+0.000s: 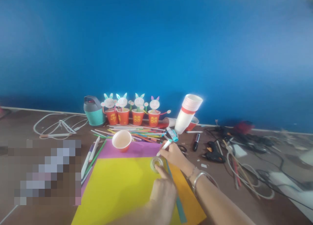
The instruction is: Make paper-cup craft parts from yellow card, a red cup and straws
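My left hand point(164, 190) presses its index finger onto a clear roll of tape point(156, 165) lying flat on yellow paper point(114, 189); its other fingers curl in. Beside it, my right hand point(176, 156), with bracelets at the wrist, is closed around a white marker pen point(165, 146). The pen slants down to the left, its lower end close to the roll's upper edge. Whether it touches the paper I cannot tell. Purple paper point(140, 149) and orange paper point(189, 190) show under the yellow sheet. A paper cup point(121, 141) stands on the purple part.
Red cups with rabbit figures point(123, 115) line the back, beside a teal container point(95, 111). A leaning stack of white cups point(187, 114) rises behind my right hand. Coloured sticks point(141, 132) lie before them. To the right are a black marker point(196, 142), a glue gun point(214, 152) and cables.
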Action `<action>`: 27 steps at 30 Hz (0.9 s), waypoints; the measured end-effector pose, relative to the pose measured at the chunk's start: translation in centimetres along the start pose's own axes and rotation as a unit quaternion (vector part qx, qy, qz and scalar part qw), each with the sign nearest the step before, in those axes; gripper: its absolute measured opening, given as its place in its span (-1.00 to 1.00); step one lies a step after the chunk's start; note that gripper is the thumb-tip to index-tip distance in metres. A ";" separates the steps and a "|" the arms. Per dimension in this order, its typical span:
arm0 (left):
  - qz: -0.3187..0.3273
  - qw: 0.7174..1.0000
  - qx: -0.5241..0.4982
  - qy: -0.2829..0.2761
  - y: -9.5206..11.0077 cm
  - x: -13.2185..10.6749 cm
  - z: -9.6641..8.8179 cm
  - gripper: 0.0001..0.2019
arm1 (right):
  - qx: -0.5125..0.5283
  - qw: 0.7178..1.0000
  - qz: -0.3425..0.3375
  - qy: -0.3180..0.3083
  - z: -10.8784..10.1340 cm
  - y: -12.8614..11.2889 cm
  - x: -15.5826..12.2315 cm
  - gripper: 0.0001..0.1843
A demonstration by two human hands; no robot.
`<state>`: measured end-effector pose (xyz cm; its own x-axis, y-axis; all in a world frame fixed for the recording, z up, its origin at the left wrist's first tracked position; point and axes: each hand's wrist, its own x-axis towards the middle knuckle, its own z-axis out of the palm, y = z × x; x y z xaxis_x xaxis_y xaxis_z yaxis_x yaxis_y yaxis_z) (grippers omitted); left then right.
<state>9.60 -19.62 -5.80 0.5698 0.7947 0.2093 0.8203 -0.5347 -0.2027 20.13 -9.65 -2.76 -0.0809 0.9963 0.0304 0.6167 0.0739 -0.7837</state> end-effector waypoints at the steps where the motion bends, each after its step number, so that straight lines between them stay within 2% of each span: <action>1: -0.004 1.000 0.013 -0.012 0.0 -0.1 -0.2 -0.45 | 0.002 1.000 0.003 0.014 0.0 0.0 -0.4 -0.93; 4: 0.003 0.997 0.064 -0.047 0.0 -0.1 -0.2 -0.47 | 0.008 0.999 0.010 0.051 0.2 0.1 -1.5 -0.91; 8: 0.017 0.992 0.104 -0.065 0.1 0.2 0.3 -0.49 | 0.017 0.995 0.028 0.095 0.6 0.4 -2.7 -0.93; 10: 0.012 0.992 0.115 -0.054 0.1 0.1 0.4 -0.49 | 0.022 0.992 0.040 0.114 0.8 0.7 -3.3 -0.93; 17: -0.015 0.999 0.034 -0.007 -0.1 -0.1 -0.2 -0.54 | 0.039 0.986 0.058 0.152 1.2 1.6 -4.9 -0.88; 27: 0.001 0.997 0.004 -0.074 -0.3 0.6 -0.9 -0.41 | 0.119 0.971 0.107 0.178 1.2 1.5 -6.8 -0.88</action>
<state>9.72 -19.24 -4.75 0.5576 0.8274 0.0662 0.8182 -0.5345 -0.2117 20.62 -16.38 -4.90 0.3308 0.9432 0.0301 0.3885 -0.1071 -0.9152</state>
